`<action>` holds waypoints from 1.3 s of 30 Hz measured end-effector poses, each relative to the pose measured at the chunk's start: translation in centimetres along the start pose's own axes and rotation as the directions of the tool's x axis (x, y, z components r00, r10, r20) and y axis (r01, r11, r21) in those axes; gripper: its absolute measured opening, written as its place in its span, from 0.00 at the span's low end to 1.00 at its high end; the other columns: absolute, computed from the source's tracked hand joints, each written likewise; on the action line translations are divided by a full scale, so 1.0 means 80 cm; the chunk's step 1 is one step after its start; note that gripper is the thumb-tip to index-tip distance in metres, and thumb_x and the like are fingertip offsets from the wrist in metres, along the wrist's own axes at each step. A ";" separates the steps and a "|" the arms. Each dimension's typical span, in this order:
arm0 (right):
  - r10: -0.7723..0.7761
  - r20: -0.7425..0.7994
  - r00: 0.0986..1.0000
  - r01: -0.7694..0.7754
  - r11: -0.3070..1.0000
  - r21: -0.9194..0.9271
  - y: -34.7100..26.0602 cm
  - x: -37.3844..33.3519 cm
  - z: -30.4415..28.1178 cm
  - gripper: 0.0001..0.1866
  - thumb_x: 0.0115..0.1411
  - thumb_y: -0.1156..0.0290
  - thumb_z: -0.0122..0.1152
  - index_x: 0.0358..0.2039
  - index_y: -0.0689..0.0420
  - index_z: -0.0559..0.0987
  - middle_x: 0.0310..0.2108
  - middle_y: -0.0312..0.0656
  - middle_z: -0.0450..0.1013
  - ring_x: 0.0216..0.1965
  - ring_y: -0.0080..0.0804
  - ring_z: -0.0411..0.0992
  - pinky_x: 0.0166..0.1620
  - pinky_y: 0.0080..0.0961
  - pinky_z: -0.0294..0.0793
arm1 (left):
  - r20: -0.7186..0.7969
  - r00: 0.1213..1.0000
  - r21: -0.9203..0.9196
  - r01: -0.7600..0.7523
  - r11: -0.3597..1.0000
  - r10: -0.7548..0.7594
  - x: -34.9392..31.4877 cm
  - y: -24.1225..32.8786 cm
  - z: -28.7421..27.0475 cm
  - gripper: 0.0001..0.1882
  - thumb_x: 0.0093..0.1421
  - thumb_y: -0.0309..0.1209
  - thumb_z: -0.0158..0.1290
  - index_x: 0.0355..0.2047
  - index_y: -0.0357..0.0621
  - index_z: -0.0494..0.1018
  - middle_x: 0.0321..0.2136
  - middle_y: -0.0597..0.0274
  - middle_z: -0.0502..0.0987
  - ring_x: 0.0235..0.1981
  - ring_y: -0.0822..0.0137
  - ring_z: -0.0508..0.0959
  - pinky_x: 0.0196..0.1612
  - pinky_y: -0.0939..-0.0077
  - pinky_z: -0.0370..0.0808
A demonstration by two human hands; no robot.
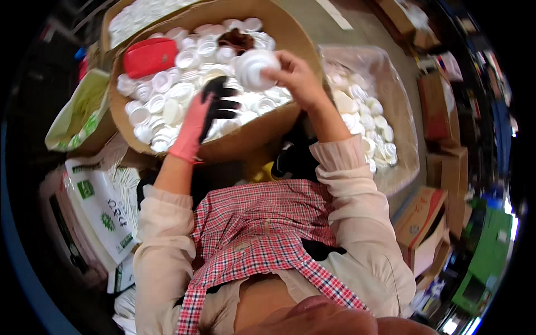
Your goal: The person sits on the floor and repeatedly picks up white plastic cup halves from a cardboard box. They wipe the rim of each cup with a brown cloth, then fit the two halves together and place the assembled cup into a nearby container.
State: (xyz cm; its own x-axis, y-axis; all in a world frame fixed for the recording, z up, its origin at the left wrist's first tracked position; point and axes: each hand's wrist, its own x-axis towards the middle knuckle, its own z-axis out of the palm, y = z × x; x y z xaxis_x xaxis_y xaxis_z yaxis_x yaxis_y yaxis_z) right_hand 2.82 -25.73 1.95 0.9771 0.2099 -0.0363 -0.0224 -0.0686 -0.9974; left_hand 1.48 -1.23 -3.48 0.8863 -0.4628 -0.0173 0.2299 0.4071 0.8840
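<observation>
In my bare right hand (296,81) is a round white plastic lid (252,71), slightly blurred, held between thumb and fingers. It is above a large cardboard box (245,138) filled with loose white plastic lids (162,106). My left hand (207,114) wears a pink glove with black fingers. Its fingers are spread over the lids near the box's front side, with nothing seen in them. A red zipped pouch (149,57) lies on the lids at the box's left. A dark brown crumpled thing (234,40) rests among them toward the back.
On the right stands a box with a clear plastic liner (406,151), partly filled with white lids (365,111). Another box of white pieces (139,22) is behind. At left are an open bag (84,106) and a printed white sack (100,201). Cardboard boxes (421,218) line the right.
</observation>
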 end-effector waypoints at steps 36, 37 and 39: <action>0.065 0.176 0.982 0.089 0.664 -0.743 0.149 0.127 0.145 0.31 0.41 0.58 0.74 0.41 0.66 0.74 0.40 0.58 0.73 0.42 0.48 0.72 0.46 0.39 0.71 | -0.491 0.852 0.002 -0.209 0.978 0.183 -0.044 0.075 -0.097 0.17 0.65 0.35 0.45 0.48 0.34 0.70 0.40 0.51 0.77 0.41 0.61 0.80 0.45 0.72 0.78; -0.102 0.221 0.970 0.235 0.635 -0.736 0.138 0.119 0.147 0.30 0.42 0.60 0.74 0.41 0.63 0.71 0.30 0.47 0.73 0.31 0.38 0.72 0.36 0.31 0.71 | -0.513 0.835 0.026 -0.215 0.976 0.197 -0.043 0.070 -0.099 0.18 0.65 0.38 0.47 0.47 0.37 0.71 0.39 0.54 0.78 0.41 0.63 0.80 0.43 0.73 0.77; -0.176 0.319 0.931 0.349 0.687 -0.637 0.087 0.093 0.151 0.28 0.44 0.63 0.73 0.42 0.62 0.71 0.33 0.46 0.72 0.32 0.35 0.71 0.36 0.28 0.71 | -0.550 0.814 0.113 -0.150 0.982 0.187 -0.043 0.062 -0.096 0.21 0.64 0.42 0.48 0.52 0.43 0.69 0.45 0.58 0.75 0.47 0.67 0.76 0.49 0.72 0.72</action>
State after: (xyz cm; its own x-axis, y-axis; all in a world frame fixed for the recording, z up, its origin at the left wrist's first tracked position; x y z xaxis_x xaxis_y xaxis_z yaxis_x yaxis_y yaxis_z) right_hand 7.35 -12.89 -6.02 0.8460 0.5190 0.1220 0.4603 -0.5956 -0.6583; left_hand 2.67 8.39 -2.62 0.9855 0.1331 -0.1056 0.0475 0.3807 0.9235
